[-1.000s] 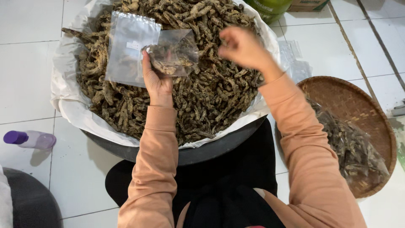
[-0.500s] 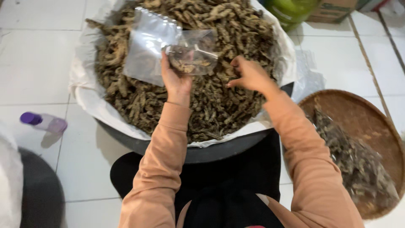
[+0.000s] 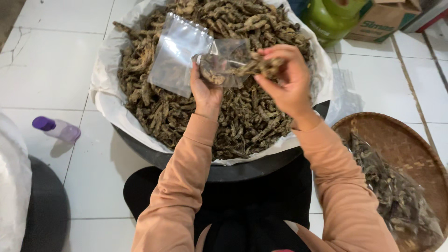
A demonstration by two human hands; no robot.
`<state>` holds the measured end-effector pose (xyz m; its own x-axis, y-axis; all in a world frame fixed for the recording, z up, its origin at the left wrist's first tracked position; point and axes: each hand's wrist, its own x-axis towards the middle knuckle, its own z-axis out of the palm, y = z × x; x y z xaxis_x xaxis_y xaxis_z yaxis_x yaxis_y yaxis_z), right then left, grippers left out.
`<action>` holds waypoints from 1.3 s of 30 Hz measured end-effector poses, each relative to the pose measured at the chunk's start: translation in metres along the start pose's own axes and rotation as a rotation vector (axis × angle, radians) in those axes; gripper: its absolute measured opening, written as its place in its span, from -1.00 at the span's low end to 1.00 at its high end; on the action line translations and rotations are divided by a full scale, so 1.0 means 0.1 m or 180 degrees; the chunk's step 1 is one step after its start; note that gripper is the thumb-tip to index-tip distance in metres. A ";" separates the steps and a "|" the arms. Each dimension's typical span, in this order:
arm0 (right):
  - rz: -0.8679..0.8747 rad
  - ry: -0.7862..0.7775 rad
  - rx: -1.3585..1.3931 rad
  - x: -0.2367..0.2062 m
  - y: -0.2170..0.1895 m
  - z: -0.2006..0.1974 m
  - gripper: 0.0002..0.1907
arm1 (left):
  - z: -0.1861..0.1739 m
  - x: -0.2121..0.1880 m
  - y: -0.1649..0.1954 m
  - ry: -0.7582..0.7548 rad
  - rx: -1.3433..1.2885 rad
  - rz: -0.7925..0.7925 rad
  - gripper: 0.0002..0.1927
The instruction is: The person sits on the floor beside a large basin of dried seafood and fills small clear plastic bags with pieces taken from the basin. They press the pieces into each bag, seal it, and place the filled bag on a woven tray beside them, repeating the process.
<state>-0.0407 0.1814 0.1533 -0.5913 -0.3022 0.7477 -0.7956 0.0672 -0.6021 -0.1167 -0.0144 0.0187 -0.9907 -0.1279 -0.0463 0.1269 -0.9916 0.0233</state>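
A big dark basin (image 3: pixel 242 170) lined with white plastic holds a heap of brown dried pieces (image 3: pixel 186 116). Above the heap, my left hand (image 3: pixel 205 91) grips a clear plastic bag (image 3: pixel 224 63) that holds some dried pieces, along with a flat silvery pouch (image 3: pixel 179 53) behind it. My right hand (image 3: pixel 284 79) pinches a few dried pieces (image 3: pixel 266 65) right at the mouth of the clear bag. Both arms wear peach sleeves.
A round woven tray (image 3: pixel 401 154) at the right carries filled clear bags (image 3: pixel 396 196). A small bottle with a purple cap (image 3: pixel 56 129) lies on the white tiles at the left. A green gas cylinder (image 3: pixel 331 16) and a cardboard box (image 3: pixel 382 18) stand behind.
My right hand dipped into the heap, then came back up with dried pieces to the mouth of the clear bag. My left hand kept hold of the bags.
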 end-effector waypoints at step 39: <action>-0.0890 -0.1207 -0.2034 0.08 0.25 0.09 -0.45 | 0.14 -0.15 -0.13 -0.0097 0.0834 -0.0454 -0.52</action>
<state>-0.0645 0.1722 0.1419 -0.3645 -0.6839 0.6320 -0.8975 0.4389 -0.0427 -0.1047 0.0004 0.0335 -0.9992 0.0169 -0.0376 -0.0266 -0.9608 0.2758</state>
